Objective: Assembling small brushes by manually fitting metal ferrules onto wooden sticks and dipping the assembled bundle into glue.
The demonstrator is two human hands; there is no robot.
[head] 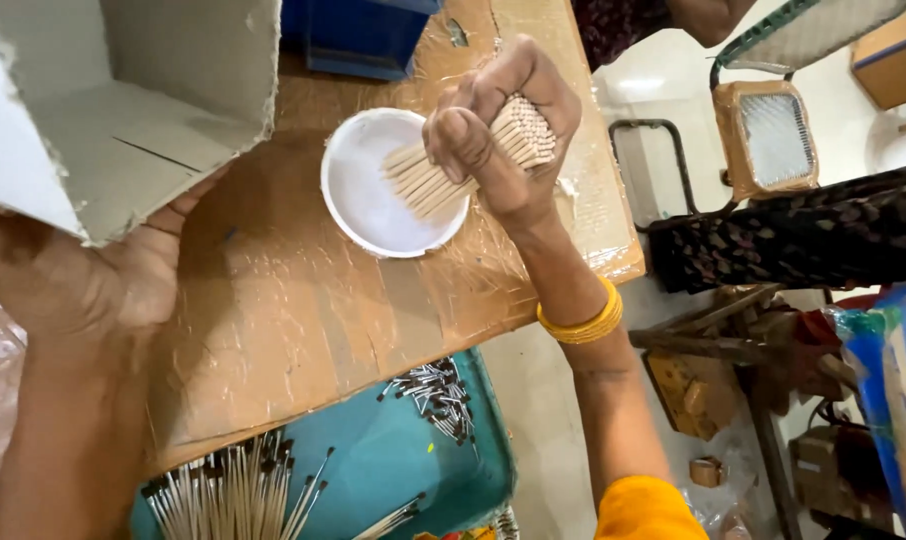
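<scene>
A bundle of wooden sticks (473, 160) is clenched in the right hand (503, 130) over a white bowl (368, 210) for dipping, while a grey cardboard box (123, 100) is gripped in the left hand (83, 270).

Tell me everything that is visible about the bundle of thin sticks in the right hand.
The bundle of sticks is a thick handful of thin, pale, wood-like sticks, all of similar length and lying parallel. The right hand grips it tightly around the middle, fingers wrapped over it. The bundle is tilted, one end showing its cut tips on the upper right, the other fanning slightly over the white round dish, which rests on the brown plastic-covered table. Whether the sticks touch the dish is unclear.
</scene>
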